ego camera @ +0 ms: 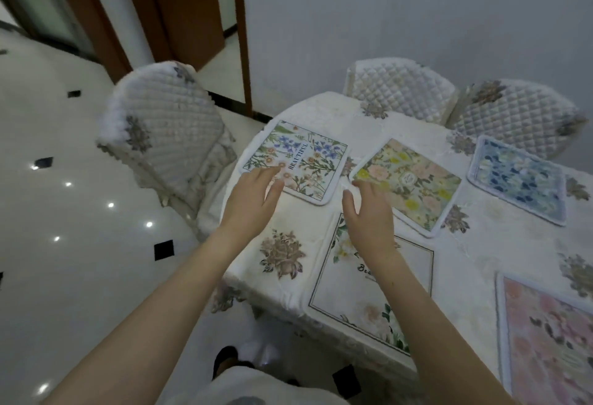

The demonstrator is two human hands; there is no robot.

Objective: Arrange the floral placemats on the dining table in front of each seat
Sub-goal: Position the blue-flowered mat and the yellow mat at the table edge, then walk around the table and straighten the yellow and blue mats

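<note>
Crowding the table (321,221), five placemats (296,160), three quilted chairs (167,135)

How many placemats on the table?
5: blue-wildflower "BEAUTIFUL" mat at the end seat, yellow-pink mat, blue mat far side, white rose mat, pink mat near side. More may lie off-frame.
</note>
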